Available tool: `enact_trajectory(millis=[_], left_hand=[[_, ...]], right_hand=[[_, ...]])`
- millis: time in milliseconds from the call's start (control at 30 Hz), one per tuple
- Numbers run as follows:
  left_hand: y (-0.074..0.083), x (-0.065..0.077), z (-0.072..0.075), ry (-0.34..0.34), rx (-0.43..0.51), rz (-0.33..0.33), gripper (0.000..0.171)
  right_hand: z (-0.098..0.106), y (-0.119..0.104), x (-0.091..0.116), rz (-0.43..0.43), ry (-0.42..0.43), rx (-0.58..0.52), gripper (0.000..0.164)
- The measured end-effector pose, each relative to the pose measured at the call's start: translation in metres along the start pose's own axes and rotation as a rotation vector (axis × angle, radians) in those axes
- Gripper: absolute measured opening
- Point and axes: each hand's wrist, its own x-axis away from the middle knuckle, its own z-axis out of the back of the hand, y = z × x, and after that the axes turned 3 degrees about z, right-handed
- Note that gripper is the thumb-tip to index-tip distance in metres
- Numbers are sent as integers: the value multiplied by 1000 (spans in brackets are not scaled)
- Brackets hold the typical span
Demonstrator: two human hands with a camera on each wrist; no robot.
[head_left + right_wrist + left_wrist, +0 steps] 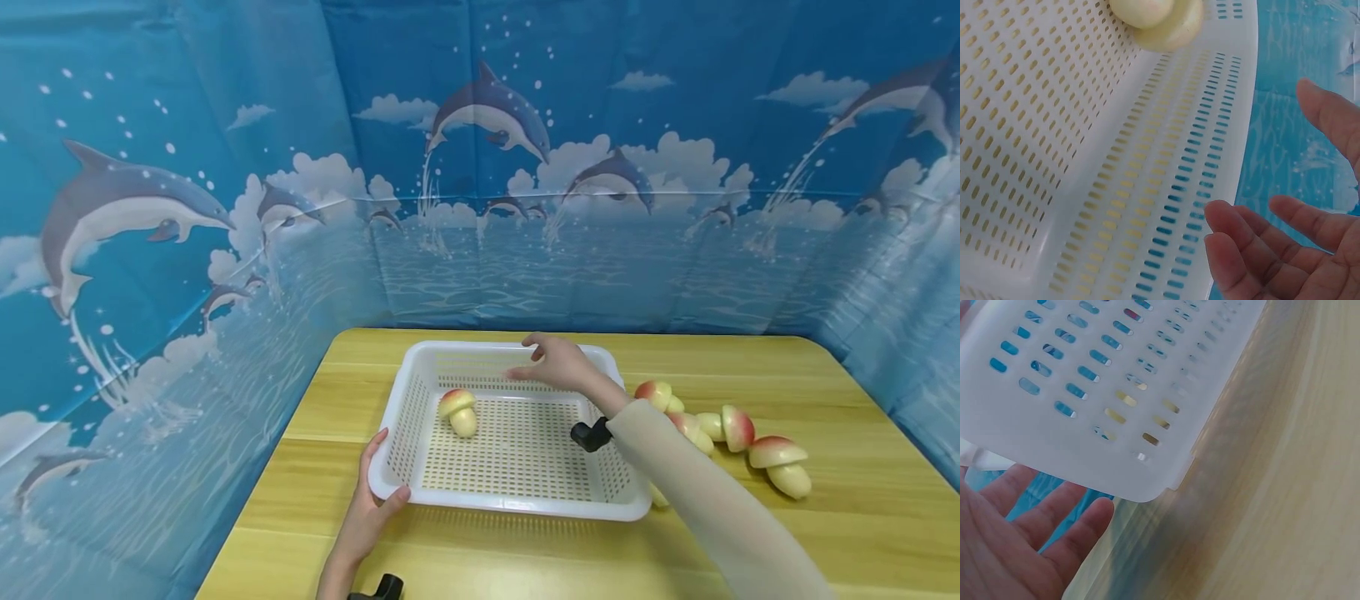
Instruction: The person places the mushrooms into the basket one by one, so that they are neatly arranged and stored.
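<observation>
Right hand (551, 362): raised over the rear right part of the white basket (517, 503), thumb and fingers spread wide, nothing held. Left hand (363, 508): holds the basket's front left corner, thumb at the front rim, fingers around the left side.

One mushroom piece (461, 414) lies inside the basket, left of centre. From the right hand it lies to the left and toward the person; its long axis runs mainly front to back, cap rearward, stem forward. In the head view the right fingertips are nearer to it than the left hand is.

Further mushroom pieces (655, 393) lie on the table (487, 558) beyond the basket's right side — these, too, are nearer the right hand. The right sleeve (697, 492) passes close in front of this group. One sideways piece (737, 428) has its cap to the right; the outermost piece (777, 454) points its stem toward the person — slightly rightward.
</observation>
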Motion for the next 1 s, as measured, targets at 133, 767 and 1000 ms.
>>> enact_trajectory(millis=[133, 767, 1000], left_hand=[[0, 1, 0, 3, 2, 1, 83], [1, 1, 1, -8, 28, -4, 83], [1, 1, 1, -18, 29, -3, 83]], right_hand=[[4, 6, 6, 0, 14, -7, 74], [30, 20, 41, 18, 132, -32, 77], [40, 33, 57, 35, 189, -53, 78]])
